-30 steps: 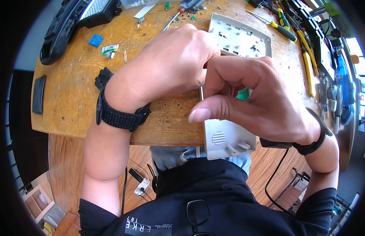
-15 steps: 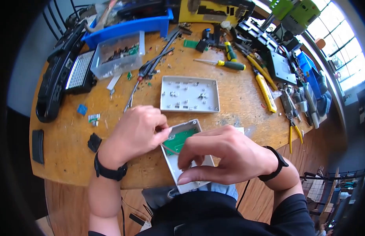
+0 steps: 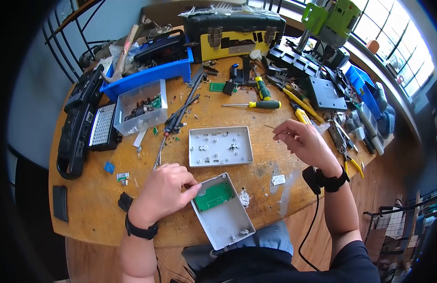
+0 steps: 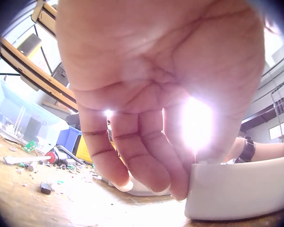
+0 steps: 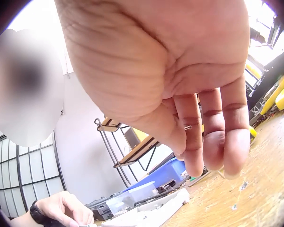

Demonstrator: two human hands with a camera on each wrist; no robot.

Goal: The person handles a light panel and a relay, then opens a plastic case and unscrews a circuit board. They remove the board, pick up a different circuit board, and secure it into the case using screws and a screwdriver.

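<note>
A light grey plastic case half (image 3: 220,224) lies angled at the table's near edge, with a green circuit board (image 3: 213,196) in its upper part. My left hand (image 3: 167,191) pinches the case wall near its upper left corner; in the left wrist view the fingers stand against the white wall (image 4: 236,191). Raised over the table to the right, my right hand (image 3: 303,144) pinches a thin brownish rod (image 3: 269,126) that sticks out to the left; its kind cannot be told. The other case half (image 3: 220,147), inside facing up, lies just beyond.
A red-handled screwdriver (image 3: 163,145) lies left of the far case half, a yellow-green screwdriver (image 3: 263,104) behind it. Pliers (image 3: 352,162) lie at right. A clear bin (image 3: 142,107), a blue tray (image 3: 152,75) and a black-yellow toolbox (image 3: 235,40) stand at the back.
My right hand has moved away from the case, right and forward, carrying the thin rod. The left hand stays at the case edge. The head view has tilted up, showing more of the table.
</note>
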